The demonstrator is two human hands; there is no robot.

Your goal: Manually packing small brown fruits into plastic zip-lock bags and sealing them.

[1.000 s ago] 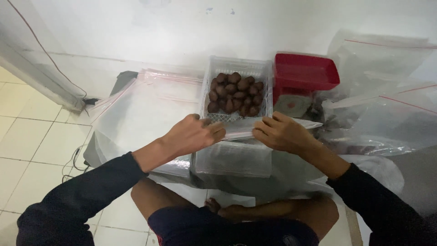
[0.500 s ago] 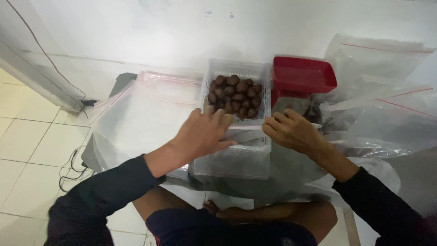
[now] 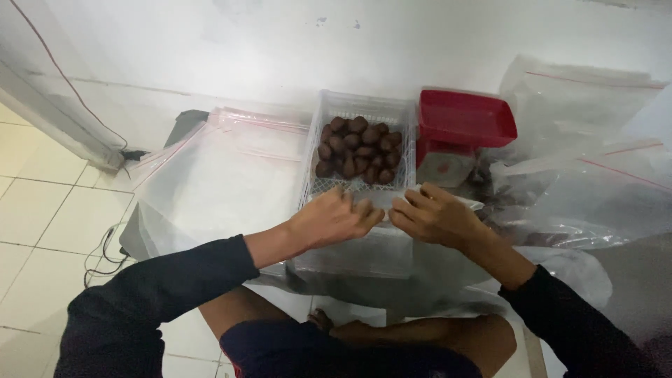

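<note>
Nearest, crossed bare legs and a foot (image 3: 336, 323) are seen on the tiled floor (image 3: 42, 231). Above these, the left hand (image 3: 334, 218) and right hand (image 3: 432, 213) are brought close together, each grip pinched on the top edge of a clear plastic bag (image 3: 364, 248) hanging below them. At 12 o'clock from the hands, a white lattice basket (image 3: 360, 106) of brown scaly fruit (image 3: 358, 147) is set. At 1 o'clock, a red-trayed kitchen scale (image 3: 463, 126) is noted. Clear zip bags (image 3: 217, 175) are spread at 10 o'clock.
</note>
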